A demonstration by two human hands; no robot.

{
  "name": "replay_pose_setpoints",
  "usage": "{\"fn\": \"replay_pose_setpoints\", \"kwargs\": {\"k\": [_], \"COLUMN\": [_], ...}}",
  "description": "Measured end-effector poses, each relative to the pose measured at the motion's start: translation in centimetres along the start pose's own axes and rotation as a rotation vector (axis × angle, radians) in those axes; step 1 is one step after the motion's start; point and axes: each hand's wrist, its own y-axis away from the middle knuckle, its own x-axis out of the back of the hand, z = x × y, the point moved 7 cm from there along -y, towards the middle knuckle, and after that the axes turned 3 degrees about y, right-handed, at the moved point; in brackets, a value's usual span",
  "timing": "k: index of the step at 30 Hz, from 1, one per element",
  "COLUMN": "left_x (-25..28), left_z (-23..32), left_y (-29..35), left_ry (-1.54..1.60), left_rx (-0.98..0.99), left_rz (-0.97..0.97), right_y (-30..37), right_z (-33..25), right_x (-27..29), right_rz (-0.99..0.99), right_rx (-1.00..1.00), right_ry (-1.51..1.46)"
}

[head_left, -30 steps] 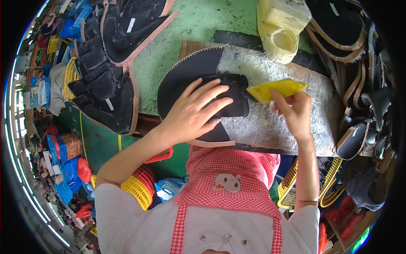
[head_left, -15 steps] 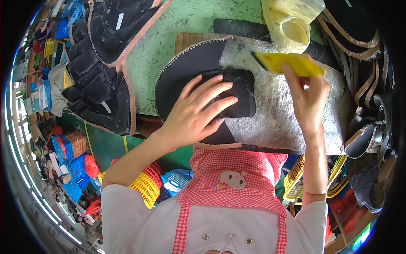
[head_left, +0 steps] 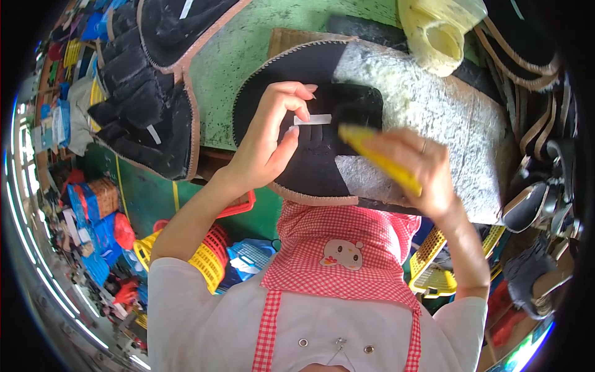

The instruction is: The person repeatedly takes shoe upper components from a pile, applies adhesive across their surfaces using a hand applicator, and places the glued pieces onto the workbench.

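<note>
A curved black shoe upper (head_left: 263,80) with a stitched, tan-edged border lies on a whitish, crusted board (head_left: 458,124). On its inside sits a darker black patch (head_left: 356,93) with rounded corners, and beside that a small white label (head_left: 315,119). My left hand (head_left: 273,127) hovers at the label's left end, thumb and index finger apart, the other fingers bent. My right hand (head_left: 427,164) grips a flat yellow-handled brush (head_left: 387,162). Its dark end is over the right part of the patch, blurred by motion; whether it touches cannot be told.
A yellowish plastic glue bottle (head_left: 437,46) with a wide crusted mouth stands beyond the board. More black uppers (head_left: 155,111) lie on the green tabletop (head_left: 217,93) at left, and others (head_left: 520,56) are stacked at right. Yellow baskets (head_left: 427,266) stand below the table edge.
The brush has come down and left from over the board to the black patch. My left hand, spread flat across the patch before, has lifted and drawn left, uncovering the white label.
</note>
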Motion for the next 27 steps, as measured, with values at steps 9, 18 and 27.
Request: {"fn": "replay_pose_setpoints", "kwargs": {"k": [9, 18, 27], "left_x": [7.7, 10.0, 9.1], "left_z": [-1.2, -6.7, -8.2], "left_y": [1.1, 7.9, 7.9], "left_ry": [-0.461, 0.353, 0.568], "left_rx": [0.247, 0.936, 0.792], "left_rz": [0.229, 0.189, 0.255], "right_y": [0.8, -2.9, -8.9], "right_z": [12.8, 6.3, -1.5], "right_x": [8.9, 0.0, -6.7], "right_rz": [0.406, 0.436, 0.034], "right_rx": [-0.561, -0.571, -0.249], "right_ry": [0.389, -0.502, -0.042]}}
